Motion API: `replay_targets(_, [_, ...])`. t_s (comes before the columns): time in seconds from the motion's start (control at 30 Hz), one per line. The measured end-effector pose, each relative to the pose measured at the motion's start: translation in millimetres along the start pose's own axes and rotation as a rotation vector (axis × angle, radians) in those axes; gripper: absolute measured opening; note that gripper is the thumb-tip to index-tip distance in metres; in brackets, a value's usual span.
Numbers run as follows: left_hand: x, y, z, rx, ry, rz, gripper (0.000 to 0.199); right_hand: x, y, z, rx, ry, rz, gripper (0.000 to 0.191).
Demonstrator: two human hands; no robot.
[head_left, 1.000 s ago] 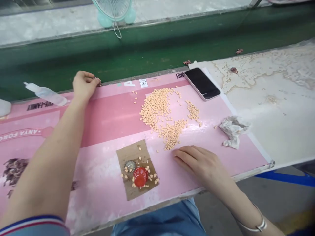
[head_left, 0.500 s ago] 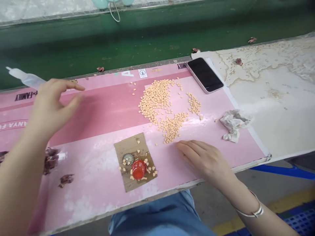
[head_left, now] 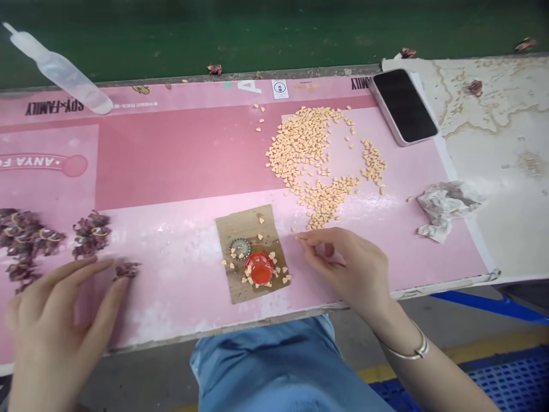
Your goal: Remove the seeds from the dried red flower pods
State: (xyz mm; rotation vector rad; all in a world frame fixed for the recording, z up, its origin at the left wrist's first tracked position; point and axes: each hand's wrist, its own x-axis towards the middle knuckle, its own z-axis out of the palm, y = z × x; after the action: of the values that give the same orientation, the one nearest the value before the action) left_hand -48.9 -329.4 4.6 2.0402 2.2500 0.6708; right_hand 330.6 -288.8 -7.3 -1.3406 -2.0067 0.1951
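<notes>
My left hand [head_left: 71, 315] has thumb and fingers apart around a small dark purplish bundle [head_left: 127, 270]; the thumb tip appears to touch it. My right hand [head_left: 347, 263] is pinched, with a small tan piece [head_left: 299, 237] at its fingertips. Beyond it spreads a pile of small tan pieces [head_left: 300, 137], some loose at its edges. Between my hands lies a piece of brown cardboard [head_left: 240, 220] with wet-looking patches. On the cardboard are a red cap [head_left: 259, 269] and a metal bottle cap [head_left: 239, 248], with several tan pieces around them.
More dark bundles [head_left: 26, 234] lie at the left. A translucent squeeze bottle [head_left: 64, 71] is at the back left. A phone [head_left: 405, 106] lies at the back right, and a crumpled tissue [head_left: 446, 206] nearer. A green wall-like strip [head_left: 274, 40] runs behind the pink sheet [head_left: 180, 160].
My left hand has come down and nearer, to the small dark bundle. My right fingers have closed on a tan piece near the pile. The view has shifted.
</notes>
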Motion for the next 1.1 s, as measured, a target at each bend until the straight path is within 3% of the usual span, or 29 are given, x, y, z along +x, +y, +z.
replay_targets(0.17, [-10.0,6.3,10.2,-0.007,0.026,0.082,0.052,5.8,-8.8,18.2,-0.002,-0.007,-0.037,0.019])
replay_targets(0.3, [-10.5,4.9,13.8,-0.029,0.054,0.018,0.052,3.9,-8.5,22.9,-0.005,0.016,-0.031,0.017])
replay_targets(0.47, [-17.0,6.3,14.9,-0.105,0.013,-0.253,0.052,3.6,-8.0,24.2,-0.008,0.0,-0.06,0.02])
replay_targets(0.63, [-21.8,26.7,16.1,-0.252,0.035,-0.506,0.047,1.8,-7.0,25.1,-0.008,-0.004,-0.084,0.023])
replay_targets(0.8, [-25.5,53.7,15.7,-0.584,0.094,-0.385,0.022,0.1,-6.2,24.8,0.001,0.001,-0.085,0.023])
replay_targets(0.97, [-30.9,80.4,10.4,-0.676,0.093,-0.325,0.008,2.6,-6.4,24.1,0.018,0.005,-0.091,0.025])
replay_targets(1.1, [-29.3,110.4,5.8,-0.876,-0.095,-0.366,0.015,9.4,-18.0,12.9,0.095,0.055,-0.096,0.031])
